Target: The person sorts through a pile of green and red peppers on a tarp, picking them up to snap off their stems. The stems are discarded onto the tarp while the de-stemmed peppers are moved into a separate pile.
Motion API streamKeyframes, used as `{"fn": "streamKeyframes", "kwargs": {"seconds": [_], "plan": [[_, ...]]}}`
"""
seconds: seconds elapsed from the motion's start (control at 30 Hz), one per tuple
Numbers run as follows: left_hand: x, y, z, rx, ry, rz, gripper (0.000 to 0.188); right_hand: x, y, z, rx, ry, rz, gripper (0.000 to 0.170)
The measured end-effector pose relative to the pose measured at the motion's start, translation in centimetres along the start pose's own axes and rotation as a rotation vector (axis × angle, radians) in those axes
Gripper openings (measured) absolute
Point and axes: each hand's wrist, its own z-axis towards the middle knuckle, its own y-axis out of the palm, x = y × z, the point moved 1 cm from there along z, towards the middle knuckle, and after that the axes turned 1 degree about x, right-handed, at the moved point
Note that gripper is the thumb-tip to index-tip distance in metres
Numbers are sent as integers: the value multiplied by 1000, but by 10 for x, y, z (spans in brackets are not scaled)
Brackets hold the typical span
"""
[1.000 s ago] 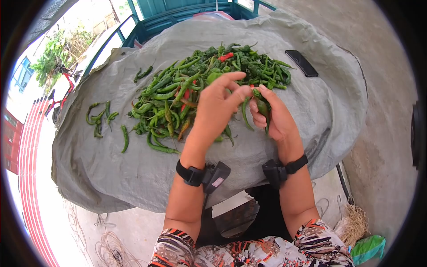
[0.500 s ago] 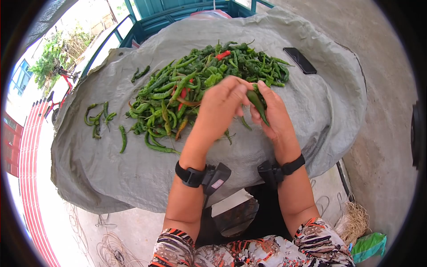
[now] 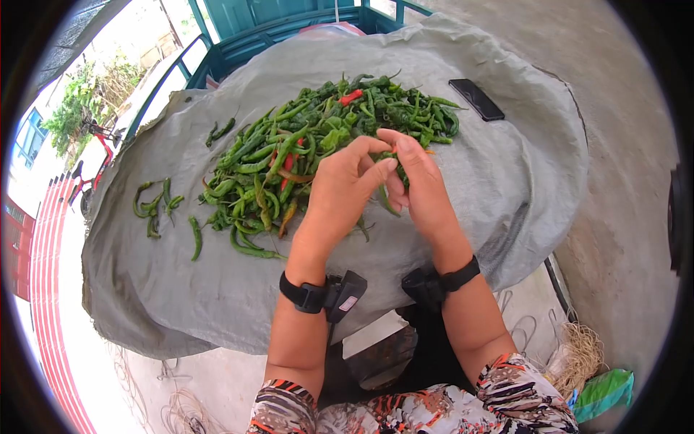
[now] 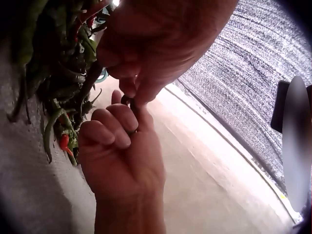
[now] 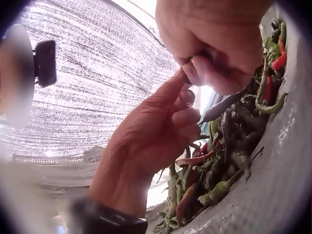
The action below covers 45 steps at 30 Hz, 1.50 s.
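Both hands meet over the near right side of a pile of green and red peppers point(image 3: 249, 155). My right hand point(image 3: 428, 192) has its fingers curled around green pepper point(image 3: 389, 202), whose lower end hangs below the fingers. Against its fingertips, the left hand point(image 3: 340, 192) pinches at the pepper's upper end. In the left wrist view, the left hand point(image 4: 124, 151) has curled fingers at a small dark piece point(image 4: 130, 101) beneath the right hand point(image 4: 161, 44). The right wrist view shows the right hand point(image 5: 148, 126) touching the left hand point(image 5: 214, 34); fingers partly hide what they hold.
A grey sheet point(image 3: 217, 289) lies under the pile. A black phone point(image 3: 477, 99) rests at its far right, and a few loose peppers point(image 3: 150, 206) lie at the left. Blue-green metal rails point(image 3: 289, 36) stand behind; a straw-coloured bundle point(image 3: 578, 354) is on the ground at the lower right.
Both hands have shifted left in the head view and come closer together. The dark green pepper seen in the right hand earlier is now mostly hidden by the fingers.
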Motion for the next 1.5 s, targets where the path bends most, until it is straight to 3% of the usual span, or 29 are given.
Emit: {"fn": "streamKeyframes", "kwargs": {"seconds": [0.1,0.2,0.3,0.33,0.37,0.4,0.5,0.6,0.7,0.8,0.93,1.0,1.1,1.3,1.4,1.5], "plan": [[-3,-2,1,37,-68,3,16,0,-3,1,28,-14,-3,46],[1,-10,3,263,-88,-59,16,2,-22,12,174,-95,-62,39],[1,-22,4,356,-178,-188,29,3,-46,23,425,-148,-164,35],[0,-23,5,403,-196,-252,34,6,-55,27,445,-135,-237,36],[-1,-23,5,430,-164,-301,52,9,-62,32,465,-124,-311,36],[-1,-23,6,415,-154,-312,54,13,-67,36,484,-112,-384,37],[0,-22,6,331,-138,-320,56,23,-73,42,378,0,-540,37],[-4,-20,7,174,-148,-276,48,37,-79,51,338,-104,-751,34],[-3,-14,5,66,-140,-222,36,33,-78,46,317,-118,-767,32],[-4,-8,4,-24,-139,-173,35,19,-69,42,305,104,-539,24],[-9,-3,3,-80,-134,-132,35,19,-64,40,426,-73,-414,10],[-8,-1,2,-73,-131,-108,35,19,-64,41,513,-217,-450,8],[-6,1,3,0,-141,-111,35,7,-54,34,432,-340,-161,13],[-3,-2,6,51,-172,-179,40,0,-11,10,-94,-204,-199,15],[-5,-9,7,158,-191,-207,44,-6,-11,13,-13,-183,-79,16],[-6,-15,9,322,-143,-329,52,5,-43,34,305,-145,-398,23]]}}
